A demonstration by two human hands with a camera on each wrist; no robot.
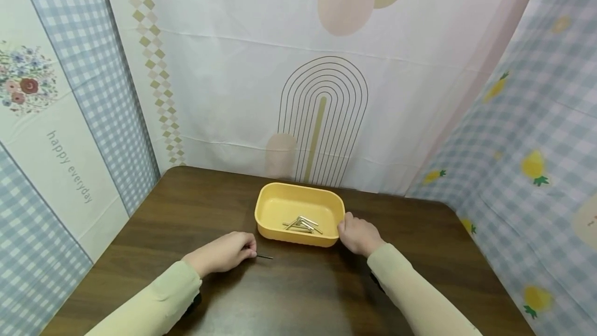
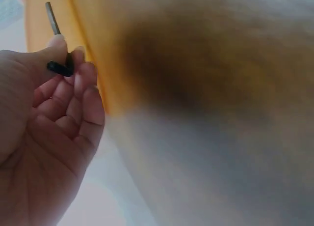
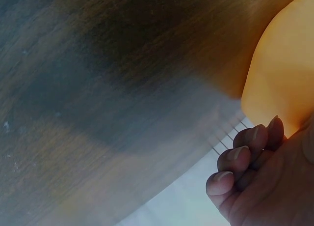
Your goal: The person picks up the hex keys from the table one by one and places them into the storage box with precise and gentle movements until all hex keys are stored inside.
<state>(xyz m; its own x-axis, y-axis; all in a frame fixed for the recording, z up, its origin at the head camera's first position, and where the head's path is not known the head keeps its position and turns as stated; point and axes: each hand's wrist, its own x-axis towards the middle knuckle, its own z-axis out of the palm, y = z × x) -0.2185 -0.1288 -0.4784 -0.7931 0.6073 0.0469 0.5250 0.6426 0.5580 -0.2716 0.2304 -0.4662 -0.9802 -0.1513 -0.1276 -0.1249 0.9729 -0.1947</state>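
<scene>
Between its thumb and fingers my left hand (image 1: pixel 231 251) pinches a dark L-shaped hex key (image 1: pixel 265 257). In the left wrist view the long arm of the hex key (image 2: pixel 52 17) points up past the thumb, and its short black end shows beside the fingertips. A yellow plastic basket (image 1: pixel 298 240) stands just beyond that hand. Several shiny metal L-shaped hex keys (image 1: pixel 303 225) lie in a loose pile on its floor. At the basket's right end my right hand (image 1: pixel 360 234) holds the rim with curled fingers; its thumb is hidden in the right wrist view.
Both hands work over a dark brown wooden table (image 1: pixel 298 294). A white patterned curtain (image 1: pixel 224 97) hangs behind its far edge, with checked cloths (image 1: pixel 508 170) along the sides.
</scene>
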